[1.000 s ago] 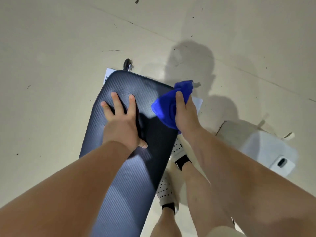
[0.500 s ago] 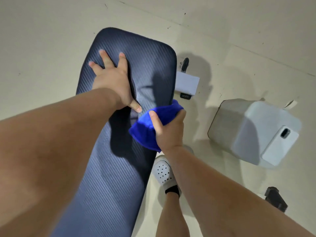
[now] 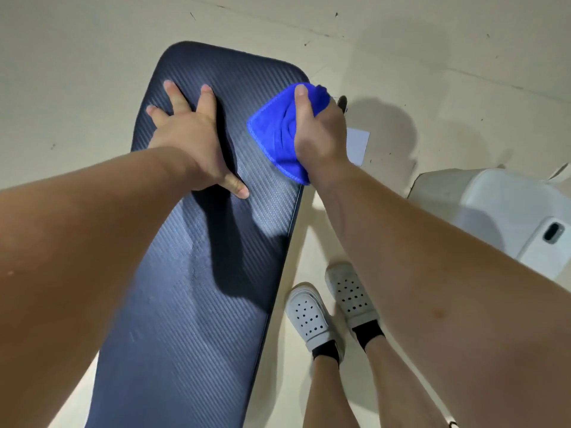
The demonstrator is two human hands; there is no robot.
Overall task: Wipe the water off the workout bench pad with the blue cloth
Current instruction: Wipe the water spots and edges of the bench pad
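Your left hand (image 3: 191, 140) lies flat on the dark blue ribbed bench pad (image 3: 185, 304), fingers spread and straight. Your right hand (image 3: 319, 131) grips the bunched bright blue cloth (image 3: 275, 134), fingers curled round it, at the pad's right edge near the far end. Your white perforated clogs (image 3: 309, 316) stand on the floor just beside the pad.
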